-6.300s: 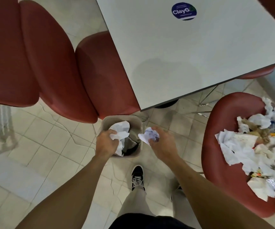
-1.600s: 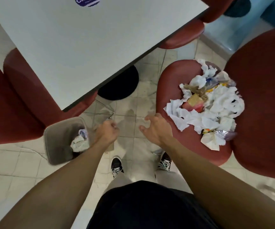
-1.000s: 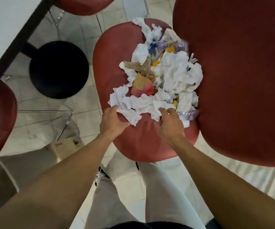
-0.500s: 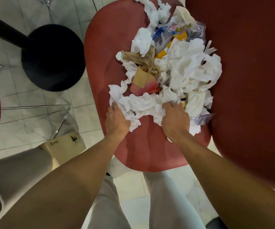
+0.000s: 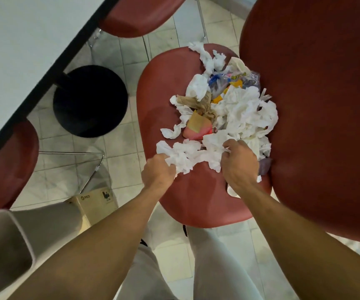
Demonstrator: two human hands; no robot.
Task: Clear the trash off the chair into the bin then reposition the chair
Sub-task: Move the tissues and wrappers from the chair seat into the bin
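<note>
A red chair's seat (image 5: 164, 87) carries a heap of trash (image 5: 239, 109): crumpled white tissues, brown paper, a pink and tan wrapper, coloured plastic packets and a white plastic fork. My left hand (image 5: 158, 173) grips a crumpled white tissue (image 5: 181, 154) at the heap's near edge. My right hand (image 5: 238, 164) curls round another wad of white tissue (image 5: 214, 141) just to the right. The beige bin (image 5: 3, 250) stands at the lower left, its inside mostly out of sight.
The chair's tall red backrest (image 5: 317, 105) fills the right side. A white table (image 5: 23, 44) with a black round base (image 5: 90, 100) stands at the left, with red chairs (image 5: 3, 165) tucked beside it. A cardboard box (image 5: 92, 202) lies on the tiled floor.
Both hands left the bin, came across to the chair and closed on tissues at the heap's near edge. They have now pulled these tissues slightly towards me.
</note>
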